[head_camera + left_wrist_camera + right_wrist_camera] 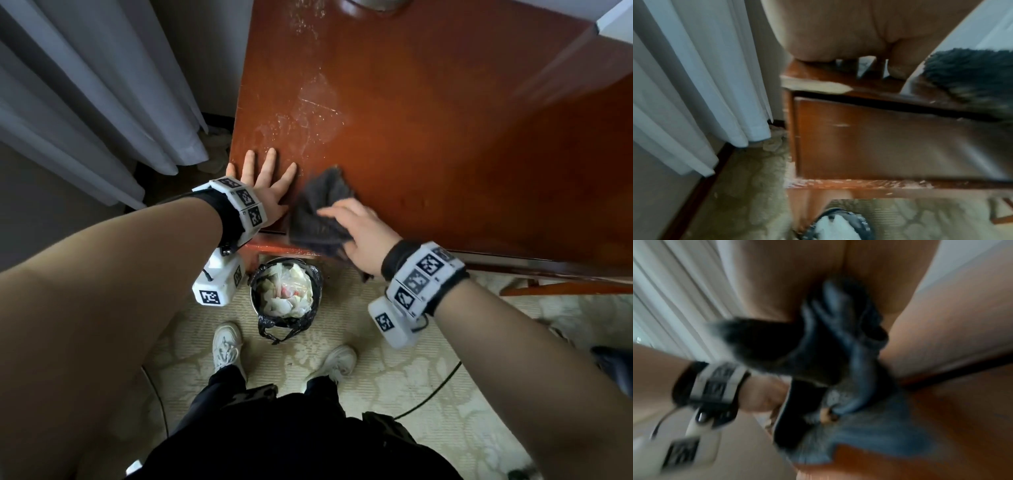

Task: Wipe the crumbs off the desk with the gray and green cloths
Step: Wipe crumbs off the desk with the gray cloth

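The right hand (359,233) grips the gray cloth (320,212) at the tabletop's (445,137) 6 o'clock edge; the left hand (263,185) lies flat, fingers straight, at the cloth's 9 o'clock.

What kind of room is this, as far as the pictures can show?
Probably a bedroom or a hotel room, though that is a guess. A worn wooden desk stands beside long white curtains, the floor has a patterned carpet, and a small full waste bin sits under the desk edge.
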`<state>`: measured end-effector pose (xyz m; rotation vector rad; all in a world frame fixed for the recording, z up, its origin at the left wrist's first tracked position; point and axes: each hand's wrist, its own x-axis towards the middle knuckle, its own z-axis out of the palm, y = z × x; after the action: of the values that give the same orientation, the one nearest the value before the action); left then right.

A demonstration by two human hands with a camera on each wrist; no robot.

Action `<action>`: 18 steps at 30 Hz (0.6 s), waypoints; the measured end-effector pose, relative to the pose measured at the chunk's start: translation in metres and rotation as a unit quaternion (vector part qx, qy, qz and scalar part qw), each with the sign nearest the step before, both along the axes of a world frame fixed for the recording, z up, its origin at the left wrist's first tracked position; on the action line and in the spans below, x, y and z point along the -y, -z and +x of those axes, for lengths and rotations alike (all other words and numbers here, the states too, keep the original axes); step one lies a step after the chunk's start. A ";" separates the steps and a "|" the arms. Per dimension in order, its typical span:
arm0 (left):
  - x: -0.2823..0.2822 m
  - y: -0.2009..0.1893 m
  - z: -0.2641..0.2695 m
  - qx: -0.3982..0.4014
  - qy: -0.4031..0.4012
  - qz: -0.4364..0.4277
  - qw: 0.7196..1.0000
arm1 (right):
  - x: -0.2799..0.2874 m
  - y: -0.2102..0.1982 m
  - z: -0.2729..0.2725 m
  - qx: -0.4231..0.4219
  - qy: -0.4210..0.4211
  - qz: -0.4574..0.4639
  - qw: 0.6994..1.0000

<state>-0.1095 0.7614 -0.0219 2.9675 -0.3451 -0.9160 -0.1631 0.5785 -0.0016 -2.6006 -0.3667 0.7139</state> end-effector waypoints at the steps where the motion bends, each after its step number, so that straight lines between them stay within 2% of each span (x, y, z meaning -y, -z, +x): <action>1: -0.005 0.000 0.000 0.004 0.010 -0.004 1.000 | 0.003 -0.006 -0.002 -0.013 -0.011 0.025 1.000; 3: -0.019 0.001 0.000 0.021 0.040 -0.002 0.999 | 0.015 -0.016 0.007 0.005 0.015 0.058 0.998; 5: -0.033 0.002 -0.003 0.028 0.046 -0.003 0.999 | 0.031 -0.019 0.027 0.081 0.100 0.041 0.991; 7: -0.038 0.004 -0.006 0.022 0.024 -0.008 0.999 | 0.046 -0.013 0.049 0.107 0.218 -0.042 0.969; 9: -0.037 0.006 -0.007 0.022 0.019 0.010 1.000 | 0.047 -0.003 0.062 0.044 0.313 -0.157 0.936; 10: -0.035 0.006 -0.006 0.022 0.020 0.015 0.999 | 0.041 0.000 0.063 0.014 0.324 -0.199 0.925; 11: -0.034 0.007 -0.006 0.020 0.018 0.016 1.000 | 0.032 0.002 0.058 0.011 0.307 -0.219 0.926; 12: -0.033 0.007 -0.005 0.018 0.013 0.015 1.000 | 0.022 0.004 0.049 0.030 0.262 -0.215 0.940; 14: -0.031 0.008 -0.005 0.019 0.000 0.011 1.000 | 0.001 0.008 0.021 0.054 0.114 -0.160 0.979; 16: -0.027 0.008 -0.006 0.029 -0.015 0.005 0.999 | -0.012 0.005 -0.008 0.018 -0.015 -0.093 0.995; 17: -0.025 0.008 -0.006 0.032 -0.022 0.005 0.999 | -0.011 0.002 -0.016 -0.002 -0.040 -0.064 0.997; 18: -0.023 0.007 -0.005 0.032 -0.028 0.007 0.999 | -0.003 -0.001 -0.016 -0.008 -0.027 -0.038 0.999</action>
<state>-0.1148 0.7847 -0.0293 3.0080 -0.2568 -0.8240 -0.1786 0.5814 -0.0001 -2.6635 -0.4125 0.7813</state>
